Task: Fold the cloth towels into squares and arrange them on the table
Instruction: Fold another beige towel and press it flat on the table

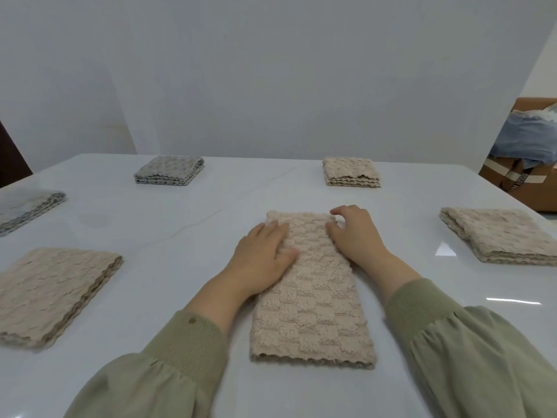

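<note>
My left hand (265,254) lies flat, fingers straight, pressing the long beige waffle-textured cloth towel (313,303). The towel is folded into a strip running away from me at the middle of the white glossy table (180,224). My right hand (357,236) curls at the strip's far right edge (thumb and forefinger nip the fabric). Three beige folded squares (351,173) and two grey folded squares (170,171) lie well apart around it.

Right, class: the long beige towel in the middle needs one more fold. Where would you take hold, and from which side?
Probably pinch the two far corners of the beige towel, one per hand, from above. It lies flat as a long strip pointing away; the left hand rests on that far end and the right hand curls over its far right corner.
</note>
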The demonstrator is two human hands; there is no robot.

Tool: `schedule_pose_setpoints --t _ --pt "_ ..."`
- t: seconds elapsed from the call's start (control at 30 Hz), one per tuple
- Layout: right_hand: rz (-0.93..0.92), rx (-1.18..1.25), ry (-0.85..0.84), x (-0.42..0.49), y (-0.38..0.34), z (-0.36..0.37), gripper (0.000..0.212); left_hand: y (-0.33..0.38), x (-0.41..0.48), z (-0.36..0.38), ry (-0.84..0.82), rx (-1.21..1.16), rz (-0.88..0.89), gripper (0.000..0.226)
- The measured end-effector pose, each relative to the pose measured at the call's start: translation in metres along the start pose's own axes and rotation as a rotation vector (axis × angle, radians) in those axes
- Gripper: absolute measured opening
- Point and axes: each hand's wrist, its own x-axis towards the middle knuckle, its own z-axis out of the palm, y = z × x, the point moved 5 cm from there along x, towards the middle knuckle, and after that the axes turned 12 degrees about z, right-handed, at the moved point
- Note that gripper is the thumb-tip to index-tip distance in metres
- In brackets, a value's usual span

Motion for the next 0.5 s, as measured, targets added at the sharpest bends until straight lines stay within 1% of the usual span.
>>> schedule_pose_setpoints --t 0.03,0.07,0.1,0.13,0.2,0.23,0.4,0.43,0.5 --pt "0.021 -0.047 -0.003 0.002 0.002 0.001 0.038 -0.001 -0.001 0.007 -0.112 0.051 -0.021 0.065" --pt "0.045 -0.104 -0.009 0.005 0.004 0.003 0.040 -0.002 -0.001 0.012 -0.188 0.087 -0.038 0.066" --pt "0.064 -0.165 -0.019 0.008 0.006 0.005 0.041 -0.002 -0.001 0.014 -0.215 0.107 -0.048 0.066" --pt "0.076 -0.218 -0.032 0.011 0.007 0.006 0.040 -0.002 0.001 0.014 -0.205 0.107 -0.054 0.066" --pt "0.074 -0.247 -0.044 0.016 0.007 0.010 0.038 -0.003 0.004 0.011 -0.147 0.098 -0.063 0.064" --pt "0.071 -0.217 -0.045 0.019 0.005 0.011 0.036 -0.003 0.006 0.009 -0.110 0.093 -0.061 0.062" --pt "0.151 0.090 -0.006 0.031 0.003 0.007 0.023 -0.003 0.012 0.003 0.060 0.073 -0.045 0.051" --pt "0.166 0.114 0.004 0.033 0.003 0.007 0.022 -0.004 0.013 0.002 0.110 0.041 -0.049 0.047" --pt "0.183 0.095 0.007 0.037 0.004 0.008 0.022 -0.008 0.014 -0.004 0.264 -0.057 -0.092 0.042"
